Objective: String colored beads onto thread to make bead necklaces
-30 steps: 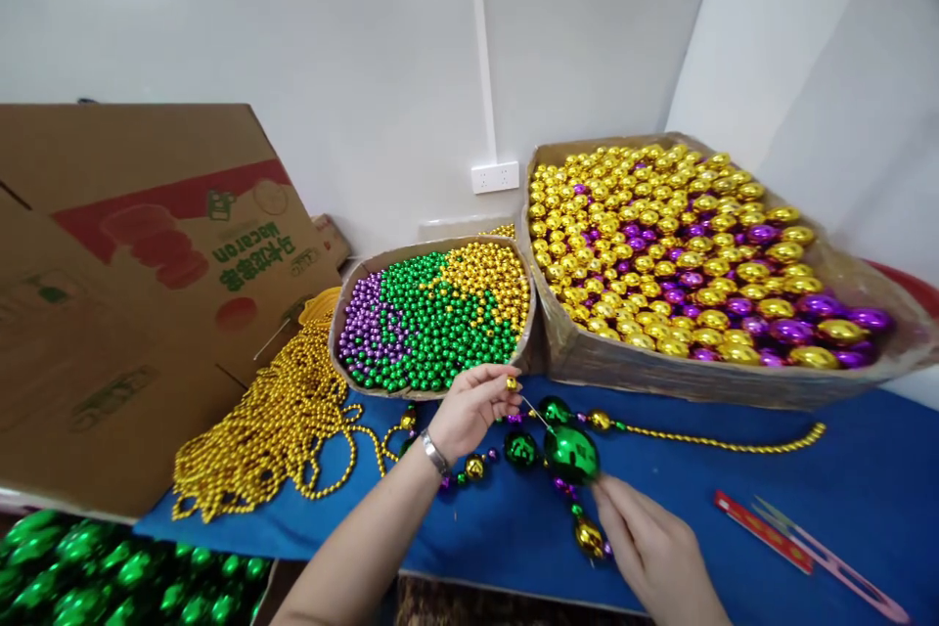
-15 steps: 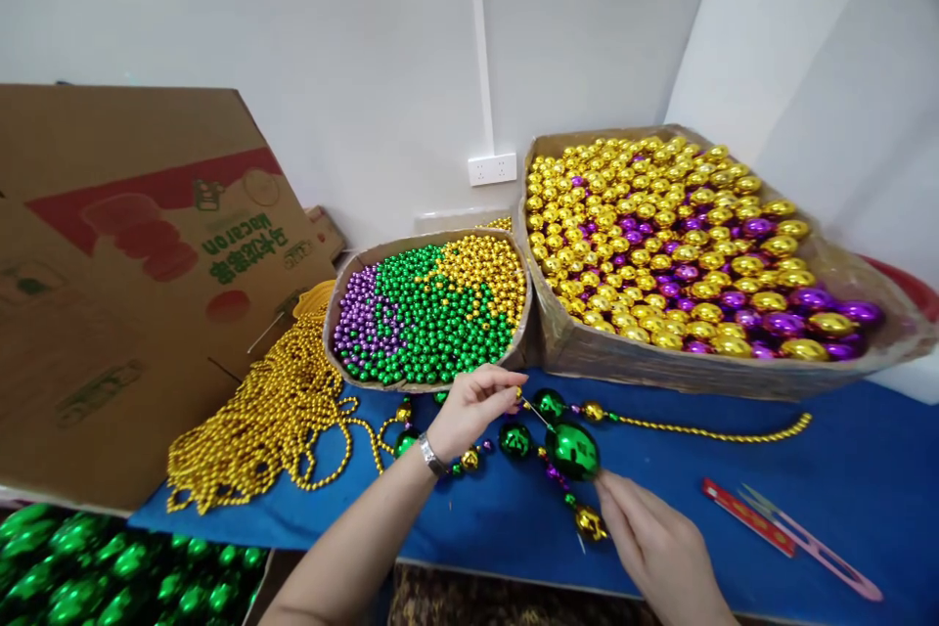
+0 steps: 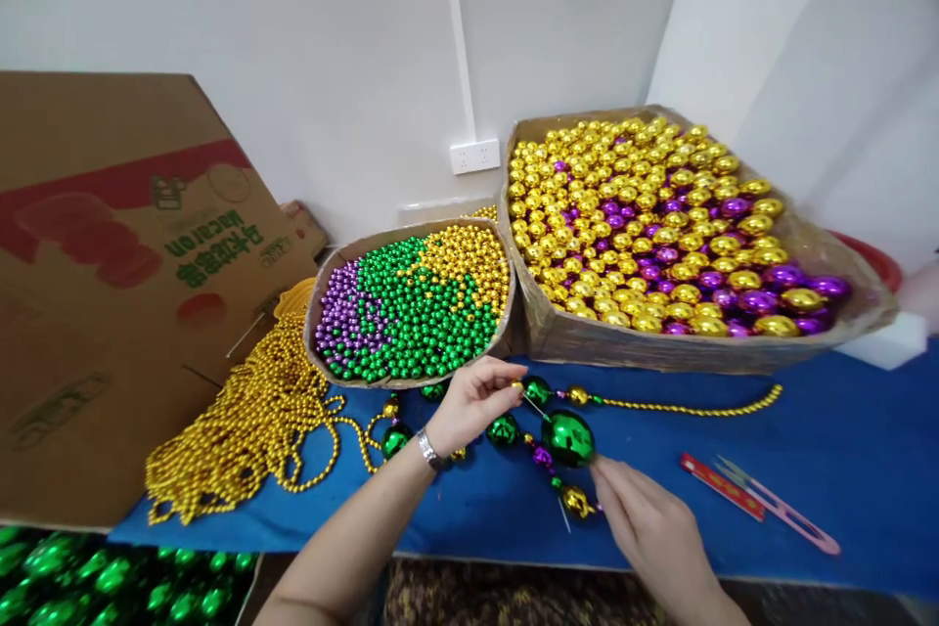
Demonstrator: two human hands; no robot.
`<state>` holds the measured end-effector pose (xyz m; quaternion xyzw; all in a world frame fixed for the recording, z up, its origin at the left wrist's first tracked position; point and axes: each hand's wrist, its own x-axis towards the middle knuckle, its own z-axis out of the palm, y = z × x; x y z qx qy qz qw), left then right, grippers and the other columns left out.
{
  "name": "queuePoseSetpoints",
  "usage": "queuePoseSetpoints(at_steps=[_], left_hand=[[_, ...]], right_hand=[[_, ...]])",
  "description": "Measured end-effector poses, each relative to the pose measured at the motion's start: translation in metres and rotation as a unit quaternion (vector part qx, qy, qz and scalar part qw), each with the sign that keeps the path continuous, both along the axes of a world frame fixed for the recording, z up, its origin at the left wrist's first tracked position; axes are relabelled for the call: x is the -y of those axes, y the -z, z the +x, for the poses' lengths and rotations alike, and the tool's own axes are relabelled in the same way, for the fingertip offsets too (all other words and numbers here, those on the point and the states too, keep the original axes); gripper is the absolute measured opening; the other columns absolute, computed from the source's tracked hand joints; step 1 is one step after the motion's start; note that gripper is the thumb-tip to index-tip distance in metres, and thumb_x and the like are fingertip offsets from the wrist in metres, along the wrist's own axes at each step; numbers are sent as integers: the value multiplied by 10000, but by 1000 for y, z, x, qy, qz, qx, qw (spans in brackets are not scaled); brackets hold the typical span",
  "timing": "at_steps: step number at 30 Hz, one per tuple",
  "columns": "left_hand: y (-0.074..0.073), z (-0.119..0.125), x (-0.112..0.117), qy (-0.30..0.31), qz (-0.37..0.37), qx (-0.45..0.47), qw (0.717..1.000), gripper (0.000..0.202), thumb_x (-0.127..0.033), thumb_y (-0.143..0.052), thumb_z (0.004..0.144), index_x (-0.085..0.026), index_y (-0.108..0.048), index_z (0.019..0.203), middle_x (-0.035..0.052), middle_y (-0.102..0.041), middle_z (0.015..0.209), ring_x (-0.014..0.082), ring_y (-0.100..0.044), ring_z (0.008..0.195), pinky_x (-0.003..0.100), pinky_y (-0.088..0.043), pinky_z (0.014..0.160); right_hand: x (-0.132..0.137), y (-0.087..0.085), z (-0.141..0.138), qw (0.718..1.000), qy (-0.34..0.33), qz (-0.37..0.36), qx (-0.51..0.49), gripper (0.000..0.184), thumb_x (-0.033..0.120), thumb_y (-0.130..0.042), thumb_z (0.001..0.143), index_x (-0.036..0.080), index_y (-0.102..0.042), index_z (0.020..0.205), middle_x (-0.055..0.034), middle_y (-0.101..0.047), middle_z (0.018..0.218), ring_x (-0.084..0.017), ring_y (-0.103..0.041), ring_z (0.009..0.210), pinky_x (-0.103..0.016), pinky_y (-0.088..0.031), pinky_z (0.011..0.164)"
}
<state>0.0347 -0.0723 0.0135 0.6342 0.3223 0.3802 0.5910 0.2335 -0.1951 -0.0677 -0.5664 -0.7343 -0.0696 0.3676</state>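
Observation:
My left hand (image 3: 480, 406), with a metal watch on its wrist, is pinched at a small gold bead (image 3: 517, 388). From there a thin pale line, thread or needle, runs to a large shiny green bead (image 3: 568, 438). The closed fingers of my right hand (image 3: 656, 518) grip that bead's lower right end. Around them on the blue cloth lies a bead string with a green bead (image 3: 503, 429), purple beads (image 3: 541, 456) and a larger gold bead (image 3: 576, 502). A twisted gold bead strand (image 3: 682, 408) extends to the right.
Behind stand a box (image 3: 312, 323) of small purple, green and gold beads and a larger box (image 3: 587, 337) of gold and purple ones. Gold bead strands (image 3: 227, 430) are heaped left, by a big carton (image 3: 88, 313). Pink snips (image 3: 788, 509) and a red strip (image 3: 723, 486) lie right.
The view has shifted slightly, so most things sit further left. My hands keep nearly the same hold on the beads. Part of another person's arm now shows at the right edge.

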Motion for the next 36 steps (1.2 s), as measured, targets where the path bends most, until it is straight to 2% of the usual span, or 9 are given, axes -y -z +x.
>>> queuePoseSetpoints(at_steps=[6, 11, 17, 20, 23, 25, 29, 32, 36], left_hand=[[33, 35, 14, 14, -35, -20, 999, 276, -358, -706, 711, -125, -641, 842, 37, -645, 733, 118, -584, 642, 233, -470, 605], [52, 57, 23, 18, 112, -80, 990, 242, -386, -634, 776, -150, -681, 749, 85, -688, 864, 178, -628, 798, 299, -489, 719], [3, 76, 18, 48, 296, -97, 949, 169, -349, -662, 765, -187, -687, 721, 64, -695, 927, 178, -617, 880, 332, -462, 823], [-25, 86, 14, 44, 317, -59, 946, 165, -330, -656, 772, -177, -676, 715, 65, -694, 899, 168, -625, 846, 319, -469, 802], [-30, 89, 15, 20, 285, -28, 958, 161, -322, -637, 787, -171, -664, 736, 67, -683, 892, 163, -626, 837, 301, -483, 775], [-15, 88, 18, 22, 255, -24, 966, 193, -321, -604, 807, -171, -653, 918, 92, -649, 1028, 178, -608, 936, 301, -491, 790], [44, 86, 31, 127, 262, -134, 947, 661, -363, -670, 722, -159, -420, 1299, 142, -542, 1233, 251, -513, 1128, 386, -444, 927], [82, 90, 39, 197, 269, -225, 916, 673, -425, -696, 668, -172, -461, 1246, 114, -586, 1142, 266, -546, 1063, 394, -442, 925], [97, 91, 39, 187, 263, -337, 884, 621, -471, -678, 642, -196, -504, 1171, 85, -582, 1034, 257, -590, 933, 364, -500, 806]], right_hand=[[-2, 25, 6, 966, 17, -207, -156, 221, 294, -327, 923, 212, -514, 1007, -42, -701, 746, -195, -679, 647, -260, -493, 551], [2, 42, 20, 959, 52, -220, -173, 196, 285, -370, 868, 215, -541, 933, -58, -690, 777, -218, -679, 713, -295, -518, 595], [2, 3, 35, 963, 69, -177, -191, 347, 346, -402, 901, 205, -483, 1208, -92, -645, 1033, -197, -647, 839, -318, -514, 750], [-5, -18, 30, 960, -3, -155, -232, 265, 352, -436, 905, 219, -578, 1085, -81, -654, 994, -209, -630, 894, -316, -494, 794], [-10, -21, 27, 948, -25, -166, -269, 236, 349, -434, 913, 215, -618, 974, -65, -672, 896, -193, -644, 804, -290, -498, 738], [-10, -17, 29, 943, -9, -174, -284, 238, 355, -431, 918, 208, -612, 969, -44, -663, 782, -167, -633, 681, -263, -496, 653], [-9, -10, 31, 891, 8, -194, -411, 249, 399, -440, 915, 208, -586, 985, 0, -611, 675, -108, -518, 489, -218, -446, 496], [-9, -9, 31, 852, -3, -196, -486, 256, 431, -490, 889, 206, -594, 953, 1, -602, 697, -89, -488, 489, -207, -433, 491], [-11, -8, 39, 827, 28, -153, -540, 278, 469, -521, 863, 209, -590, 934, 25, -545, 639, -70, -439, 458, -189, -379, 440]])
